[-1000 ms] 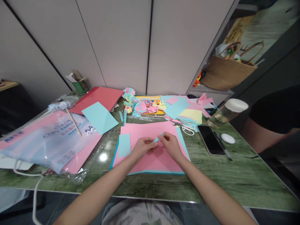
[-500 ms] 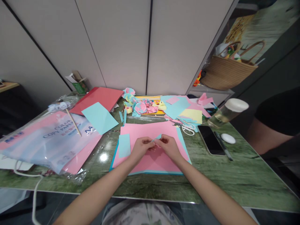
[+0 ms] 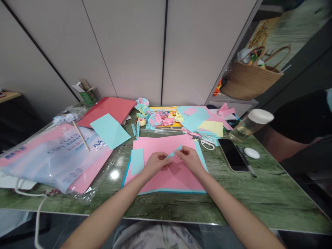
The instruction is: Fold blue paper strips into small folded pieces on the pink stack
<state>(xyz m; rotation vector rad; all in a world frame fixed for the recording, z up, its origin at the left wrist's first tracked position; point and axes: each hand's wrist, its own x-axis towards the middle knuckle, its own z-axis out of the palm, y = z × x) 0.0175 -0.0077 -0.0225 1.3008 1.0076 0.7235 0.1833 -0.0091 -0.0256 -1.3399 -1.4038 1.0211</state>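
A narrow light-blue paper strip (image 3: 173, 153) spans the gap between my hands, above a stack topped with pink paper (image 3: 160, 180). My left hand (image 3: 157, 162) pinches its lower left end. At the upper right end, my right hand (image 3: 190, 157) grips it between thumb and fingers. Whether the strip is folded or rolled, I cannot tell. On the stack's left side lies a light-blue paper rectangle (image 3: 137, 161). Thin folded blue strips (image 3: 137, 129) rest just behind the stack. White-handled scissors (image 3: 208, 142) lie off its back right corner.
Paper flowers (image 3: 155, 119) and loose coloured sheets (image 3: 194, 119) line the back. A plastic pack of colour paper (image 3: 57, 152) and a red sheet (image 3: 109, 110) lie left. At right are a phone (image 3: 232, 154), a pen (image 3: 246, 161), a white oval object (image 3: 251, 153) and a bottle (image 3: 249, 124).
My right hand has moved slightly right and up, away from the left. More of the blue strip now shows between them. The person at the right has shifted a little.
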